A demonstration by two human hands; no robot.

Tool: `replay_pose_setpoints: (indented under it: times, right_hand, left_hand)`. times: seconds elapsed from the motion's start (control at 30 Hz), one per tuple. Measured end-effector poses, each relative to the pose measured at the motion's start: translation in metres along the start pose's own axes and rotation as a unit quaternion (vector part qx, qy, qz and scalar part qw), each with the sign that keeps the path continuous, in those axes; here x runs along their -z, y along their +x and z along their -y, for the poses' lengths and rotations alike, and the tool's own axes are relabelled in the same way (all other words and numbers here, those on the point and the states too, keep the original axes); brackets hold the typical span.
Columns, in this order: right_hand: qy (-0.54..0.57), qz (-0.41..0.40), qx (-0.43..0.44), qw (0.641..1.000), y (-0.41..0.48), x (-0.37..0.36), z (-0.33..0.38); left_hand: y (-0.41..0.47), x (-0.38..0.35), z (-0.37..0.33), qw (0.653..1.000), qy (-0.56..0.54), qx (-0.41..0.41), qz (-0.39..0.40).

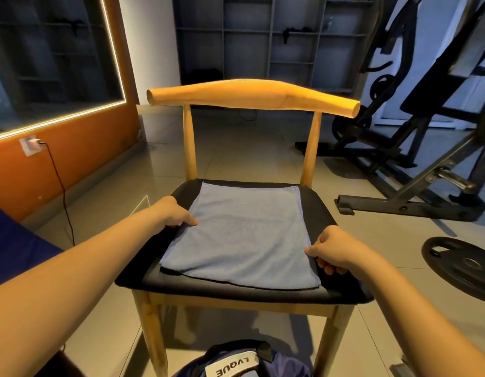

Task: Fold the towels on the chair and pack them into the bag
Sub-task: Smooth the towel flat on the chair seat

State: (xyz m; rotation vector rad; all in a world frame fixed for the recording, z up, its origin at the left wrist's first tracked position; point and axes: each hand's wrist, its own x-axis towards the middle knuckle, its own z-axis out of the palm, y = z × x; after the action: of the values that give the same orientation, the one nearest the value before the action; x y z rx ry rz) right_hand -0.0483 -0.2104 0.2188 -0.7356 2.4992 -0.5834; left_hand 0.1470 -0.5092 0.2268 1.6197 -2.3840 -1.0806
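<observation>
On the black seat (328, 210) of a wooden chair (252, 96), a blue towel (244, 235) lies spread flat and covers most of the cushion. The left hand (173, 212) grips the towel's left edge with curled fingers, thumb on top. The right hand (333, 250) pinches the right edge nearer the front corner.

Grey glossy tiles (236, 148) cover the floor. An orange wall (73, 159) runs along the left, with a framed panel edged by a lit strip (111, 50) and a socket (28, 144) from which a black cable (60, 186) drops to the floor. Grey shelves (263, 36) fill the far wall.

To the right stands a black gym machine (426, 104), and a weight plate (461, 265) lies flat on the tiles near the chair. A dark blue bag (236, 360) with a white label sits on the floor just in front of the chair, partly cut off by the bottom edge.
</observation>
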Motion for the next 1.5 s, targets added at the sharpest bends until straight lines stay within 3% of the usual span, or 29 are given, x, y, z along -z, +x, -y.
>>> replay_pose_setpoints:
  times: [0.23,0.53,0.7,0.83,1.03,1.27,1.4,1.5]
  right_hand:
    - [0.063,-0.005,-0.009,0.998,-0.016,0.004,-0.007]
    - [0.12,0.137,-0.002,0.983,-0.038,-0.001,-0.01]
    - [0.15,0.147,-0.018,0.978,-0.051,0.006,-0.023]
    - [0.214,0.122,-0.03,0.969,-0.06,0.005,-0.031]
    - [0.296,0.06,-0.042,0.952,-0.068,-0.005,-0.036]
    - [0.27,0.004,-0.045,0.962,-0.075,-0.009,-0.042]
    - [0.256,-0.005,-0.037,0.966,-0.073,-0.012,-0.043]
    - [0.23,-0.01,-0.026,0.973,-0.073,-0.014,-0.045]
  left_hand:
    - [-0.003,0.0,0.008,0.999,0.003,-0.002,-0.041]
    - [-0.032,0.01,0.035,1.0,0.018,0.014,0.012]
    - [-0.054,-0.007,0.055,0.998,-0.041,-0.026,-0.048]
    - [-0.072,-0.021,0.067,0.993,-0.058,-0.06,-0.087]
    - [-0.095,-0.035,0.085,0.995,-0.021,-0.072,-0.061]
    - [-0.109,0.0,0.084,0.998,0.028,-0.002,0.058]
    - [-0.079,0.0,0.048,0.995,-0.08,-0.047,-0.042]
    - [-0.05,-0.007,0.014,0.991,-0.069,-0.074,-0.083]
